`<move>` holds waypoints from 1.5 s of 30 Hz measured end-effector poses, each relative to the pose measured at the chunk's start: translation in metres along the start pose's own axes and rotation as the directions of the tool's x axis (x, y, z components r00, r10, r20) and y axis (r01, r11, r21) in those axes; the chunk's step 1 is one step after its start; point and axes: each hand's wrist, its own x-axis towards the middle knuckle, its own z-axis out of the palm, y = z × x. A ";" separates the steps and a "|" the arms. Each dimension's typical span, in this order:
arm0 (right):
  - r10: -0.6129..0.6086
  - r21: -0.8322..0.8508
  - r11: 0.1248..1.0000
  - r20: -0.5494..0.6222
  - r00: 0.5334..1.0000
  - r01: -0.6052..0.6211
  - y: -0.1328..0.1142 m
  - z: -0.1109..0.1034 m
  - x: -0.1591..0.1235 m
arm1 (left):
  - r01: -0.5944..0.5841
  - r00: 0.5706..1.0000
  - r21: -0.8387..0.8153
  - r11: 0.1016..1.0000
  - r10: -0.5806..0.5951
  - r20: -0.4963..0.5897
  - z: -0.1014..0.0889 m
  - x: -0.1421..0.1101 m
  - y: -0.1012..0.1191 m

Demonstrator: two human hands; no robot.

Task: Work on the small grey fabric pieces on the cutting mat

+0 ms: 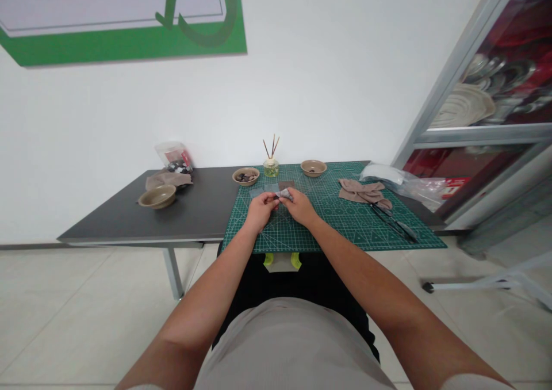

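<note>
Pinching a grey scrap (284,193) between them, left hand (260,211) and right hand (301,207) are near a bowl (246,183) holding dark pieces (245,177).

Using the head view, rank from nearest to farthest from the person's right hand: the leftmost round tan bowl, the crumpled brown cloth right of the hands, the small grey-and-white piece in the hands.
1. Small grey-and-white piece: held in the right hand.
2. Crumpled brown cloth: right side, on the green gridded mat.
3. Leftmost round tan bowl: far left, on the dark tabletop.
</note>
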 end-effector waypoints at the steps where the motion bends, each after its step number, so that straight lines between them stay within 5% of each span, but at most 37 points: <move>1: 0.012 0.010 1.000 0.006 1.000 -0.012 0.000 0.000 0.000 | 0.008 1.000 -0.010 1.000 -0.008 0.002 0.000 0.000 0.001; 25: 0.068 0.230 0.970 0.034 0.997 -0.074 0.001 -0.006 -0.001 | 0.016 1.000 -0.042 0.999 -0.016 0.003 0.002 -0.003 0.007; 37: 0.007 0.063 0.998 0.023 1.000 -0.008 0.000 -0.002 -0.002 | 0.028 1.000 -0.038 0.999 -0.028 -0.009 0.002 -0.004 0.007; 45: 0.027 0.107 0.994 0.038 0.999 -0.031 -0.001 -0.003 -0.002 | 0.052 0.999 -0.047 0.998 -0.053 -0.010 0.002 -0.005 0.009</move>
